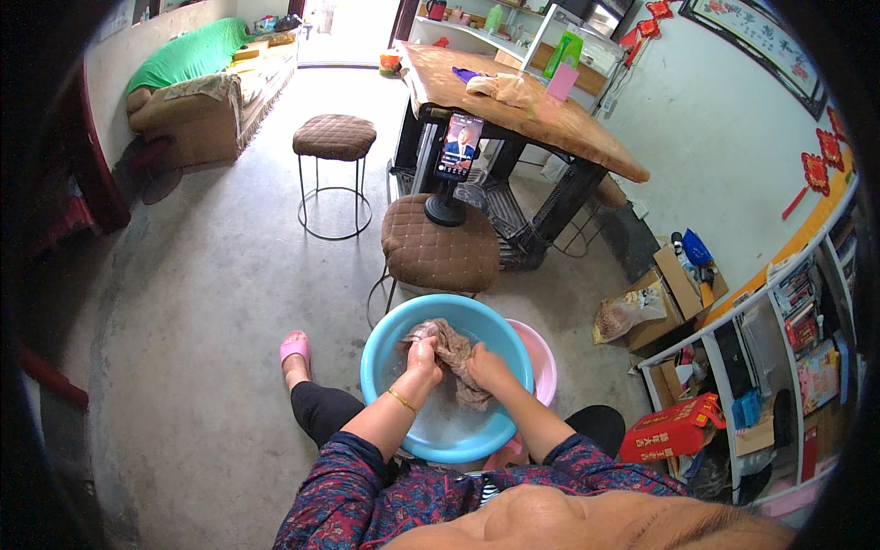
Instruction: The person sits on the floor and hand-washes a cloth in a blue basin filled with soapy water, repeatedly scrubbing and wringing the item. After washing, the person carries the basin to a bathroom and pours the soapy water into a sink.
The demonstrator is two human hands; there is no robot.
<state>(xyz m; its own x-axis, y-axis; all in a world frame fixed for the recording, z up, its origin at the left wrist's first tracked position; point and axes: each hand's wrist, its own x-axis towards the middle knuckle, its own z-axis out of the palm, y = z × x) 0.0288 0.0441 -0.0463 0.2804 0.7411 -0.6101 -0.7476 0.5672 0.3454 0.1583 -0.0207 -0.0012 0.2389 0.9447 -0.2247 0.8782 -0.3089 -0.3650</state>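
A round blue plastic basin point(385, 419) stands before me with soapy-looking water in it. Over the water, my left hand point(423, 359) grips one part of a bunched, wet brown cloth point(450, 346). On the cloth's right side my right hand point(487, 368) is closed around another part, slightly blurred. The cloth's lower end hangs between and below the hands, near the water. Behind the blue basin, at its right, a pink basin point(543, 357) shows partly.
A brown quilted stool point(440, 254) beyond the basin bears a phone point(459, 148) on a stand. Behind it is a wooden-topped table point(481, 65). Another stool point(334, 137) stands left of it. A red bag point(670, 427) and shelves point(722, 385) are at the right.
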